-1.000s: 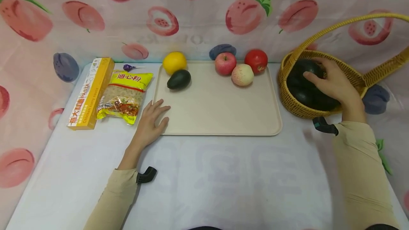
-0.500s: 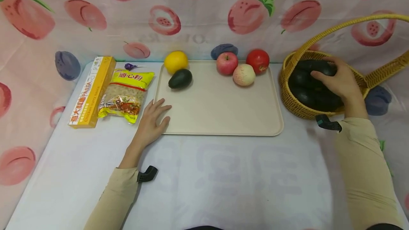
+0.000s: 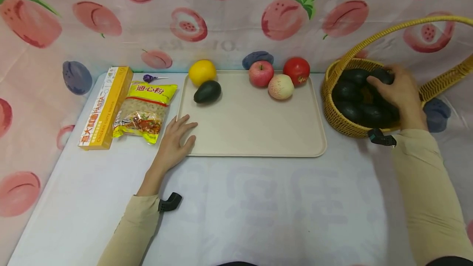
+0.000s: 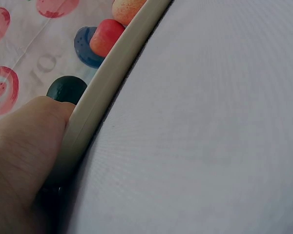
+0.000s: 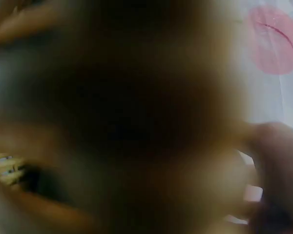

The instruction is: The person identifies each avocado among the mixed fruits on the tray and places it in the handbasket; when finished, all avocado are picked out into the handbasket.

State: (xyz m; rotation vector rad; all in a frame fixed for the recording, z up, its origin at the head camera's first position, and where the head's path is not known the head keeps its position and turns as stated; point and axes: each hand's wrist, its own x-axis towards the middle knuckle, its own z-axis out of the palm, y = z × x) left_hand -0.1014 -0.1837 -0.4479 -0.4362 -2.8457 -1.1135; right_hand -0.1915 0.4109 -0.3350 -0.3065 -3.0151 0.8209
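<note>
Inside the yellow wicker basket (image 3: pixel 330 114) at the right, my right hand (image 3: pixel 402 91) grips a dark avocado (image 3: pixel 383 75) between thumb and fingers. Several more dark avocados (image 3: pixel 347 91) lie around it, some partly hidden by the hand. The right wrist view is mostly blurred and dark, with a bit of basket weave (image 5: pixel 7 168) at its left. My left hand (image 3: pixel 173 143) rests with spread fingers at the left edge of the beige tray (image 3: pixel 251 130). In the left wrist view, that hand (image 4: pixel 29 146) lies against the tray's rim (image 4: pixel 100 87).
On the tray sit a yellow lemon (image 3: pixel 202 72), an avocado (image 3: pixel 207 92), an apple (image 3: pixel 261 73), a pale peach (image 3: pixel 281 87) and a red pomegranate (image 3: pixel 297 71). Left of it lie a pasta bag (image 3: pixel 145 112), a yellow pasta box (image 3: pixel 105 108) and a lollipop (image 3: pixel 149 78). The basket handle (image 3: pixel 402 25) arches high.
My right hand has shifted right within the basket, and the avocado it grips has moved right with it. More of the other avocados now show. My left hand stays in place.
</note>
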